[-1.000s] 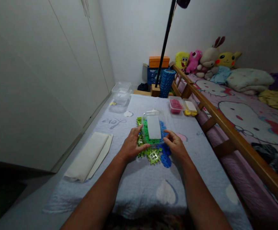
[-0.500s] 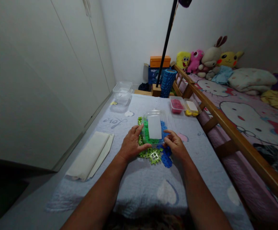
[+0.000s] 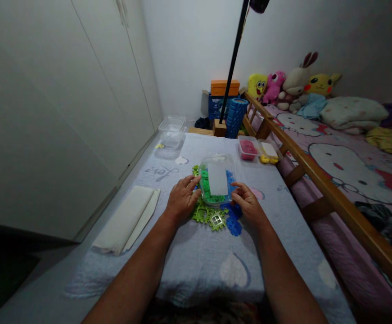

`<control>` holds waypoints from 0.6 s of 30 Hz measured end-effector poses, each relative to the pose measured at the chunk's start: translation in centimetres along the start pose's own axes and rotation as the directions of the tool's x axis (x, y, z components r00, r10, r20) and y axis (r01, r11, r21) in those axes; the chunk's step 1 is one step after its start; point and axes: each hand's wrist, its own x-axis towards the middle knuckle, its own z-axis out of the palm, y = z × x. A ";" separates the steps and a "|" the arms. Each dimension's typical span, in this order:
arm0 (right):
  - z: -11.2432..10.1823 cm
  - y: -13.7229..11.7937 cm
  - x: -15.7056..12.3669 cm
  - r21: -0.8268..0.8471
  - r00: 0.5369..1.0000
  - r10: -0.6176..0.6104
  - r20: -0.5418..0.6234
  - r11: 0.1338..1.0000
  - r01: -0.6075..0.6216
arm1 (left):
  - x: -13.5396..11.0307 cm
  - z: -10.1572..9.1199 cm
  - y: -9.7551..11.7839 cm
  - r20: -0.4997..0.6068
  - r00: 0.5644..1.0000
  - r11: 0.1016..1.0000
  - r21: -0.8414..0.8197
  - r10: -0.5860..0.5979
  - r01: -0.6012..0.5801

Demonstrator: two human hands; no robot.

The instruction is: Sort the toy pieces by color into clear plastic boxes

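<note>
A clear plastic box (image 3: 221,158) with a white rectangular label (image 3: 218,179) stands in front of me, with green pieces (image 3: 212,197) and blue pieces (image 3: 230,177) showing through it. At its left side is my left hand (image 3: 182,198), fingers stretched out and thumb apart, fingertips by the rim. My right hand (image 3: 247,202) has bent fingers at the right rim, index finger and thumb on the edge. Light green toy pieces (image 3: 202,215), one with a window shape (image 3: 218,219), and dark blue pieces (image 3: 233,226) lie around the box's near and left sides.
A folded off-white cloth (image 3: 126,218) lies on the left of the cloth-covered table (image 3: 202,270). Clear containers (image 3: 172,130) stand at the back left. Boxes of pink pieces (image 3: 248,150) and yellow pieces (image 3: 268,154) stand back right, near the wooden bed rail (image 3: 317,189).
My left hand has drawn back a little to the left, its thumb coming off the box's near edge. My right hand stays at the right rim.
</note>
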 end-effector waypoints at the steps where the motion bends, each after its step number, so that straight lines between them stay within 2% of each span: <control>1: 0.0 0.1 0.0 0.005 1.000 0.001 0.000 1.000 -0.001 | 0.1 0.0 -0.1 -0.011 1.000 1.000 0.007 0.003 -0.003; 10: -0.2 0.1 0.2 0.063 0.999 -0.038 0.022 0.997 0.036 | 1.4 0.7 -0.2 -0.115 0.993 0.998 0.059 0.028 -0.021; 14: -0.5 -0.2 0.3 0.052 0.996 -0.084 0.041 0.995 0.082 | 1.8 0.7 -0.1 -0.110 0.994 0.999 0.050 -0.008 0.013; 18: -0.4 -0.1 0.3 0.072 0.997 -0.081 0.008 0.994 0.080 | 1.9 0.6 0.2 -0.085 0.995 0.998 0.002 -0.059 0.059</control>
